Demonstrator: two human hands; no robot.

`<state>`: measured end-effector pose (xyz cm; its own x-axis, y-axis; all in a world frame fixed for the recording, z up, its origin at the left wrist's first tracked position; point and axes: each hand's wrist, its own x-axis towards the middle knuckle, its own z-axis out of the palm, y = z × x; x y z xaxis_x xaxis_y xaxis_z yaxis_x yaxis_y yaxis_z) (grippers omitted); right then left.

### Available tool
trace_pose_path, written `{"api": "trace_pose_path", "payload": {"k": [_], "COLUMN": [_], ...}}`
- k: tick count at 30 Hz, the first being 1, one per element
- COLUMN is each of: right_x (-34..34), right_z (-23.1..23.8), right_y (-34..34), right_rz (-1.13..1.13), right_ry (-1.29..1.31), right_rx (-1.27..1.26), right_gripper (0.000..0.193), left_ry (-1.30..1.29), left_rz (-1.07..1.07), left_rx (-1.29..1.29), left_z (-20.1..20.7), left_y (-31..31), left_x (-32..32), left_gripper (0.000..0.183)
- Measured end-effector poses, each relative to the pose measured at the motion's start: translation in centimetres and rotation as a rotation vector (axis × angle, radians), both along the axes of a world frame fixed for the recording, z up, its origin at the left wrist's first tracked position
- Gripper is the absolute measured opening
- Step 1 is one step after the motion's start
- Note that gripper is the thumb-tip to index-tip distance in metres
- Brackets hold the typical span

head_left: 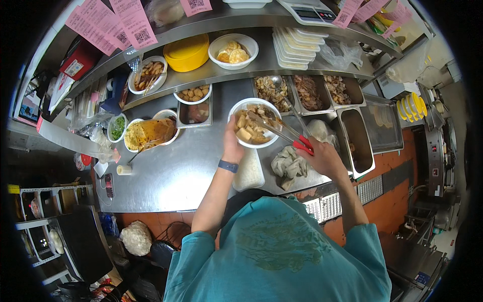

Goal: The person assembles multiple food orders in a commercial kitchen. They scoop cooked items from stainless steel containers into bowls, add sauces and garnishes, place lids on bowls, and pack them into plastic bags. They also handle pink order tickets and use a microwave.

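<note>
My left hand (233, 143) grips the left side of a white bowl (256, 145) that holds chunks of brownish food and pale cubes. In my right hand (323, 159) is a pair of metal tongs (284, 135) with red handles. The tongs' tips reach into the food in the bowl; whether they pinch a piece I cannot tell. Below the bowl, partly hidden by it, sits a rectangular container of white rice (250, 173). A crumpled grey cloth (289, 163) lies on the steel counter just left of my right hand.
Behind the bowl are metal pans of chopped meat (311, 93) and, farther right, a deep steel pan (357, 138). Bowls of food (158, 135) stand on the left. A steel shelf (201, 85) carries a yellow tub (186, 53) and stacked lids (293, 50). Pink slips (131, 25) hang above.
</note>
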<state>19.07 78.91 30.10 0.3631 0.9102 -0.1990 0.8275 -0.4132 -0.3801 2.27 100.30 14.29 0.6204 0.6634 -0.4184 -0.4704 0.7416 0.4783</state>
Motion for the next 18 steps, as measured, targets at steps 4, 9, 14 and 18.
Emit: {"api": "trace_pose_path", "payload": {"k": [4, 9, 14, 18], "right_x": [-0.4, 0.5, 0.4, -0.3], "right_z": [0.0, 1.4, 2.2, 2.0], "right_y": [-0.3, -0.8, -0.5, -0.6], "right_rz": [-0.12, -0.074, -0.079, -0.046], "right_ry": [-0.066, 0.077, 0.031, -0.109], "right_rx": [0.04, 0.034, -0.02, -0.011], "right_gripper": [0.043, 0.038, 0.039, 0.04], "left_ry": [0.024, -0.014, 0.009, -0.016], "left_rz": [0.033, 0.064, 0.046, 0.034], "left_rx": [0.006, -0.003, 0.027, -0.001], "left_z": [0.5, 0.1, -0.7, -0.7], "left_y": [-0.3, 0.0, 0.3, 0.2], "left_x": [-0.6, -0.9, -0.7, -0.5], "left_gripper": [0.045, 0.043, 0.045, 0.042]}}
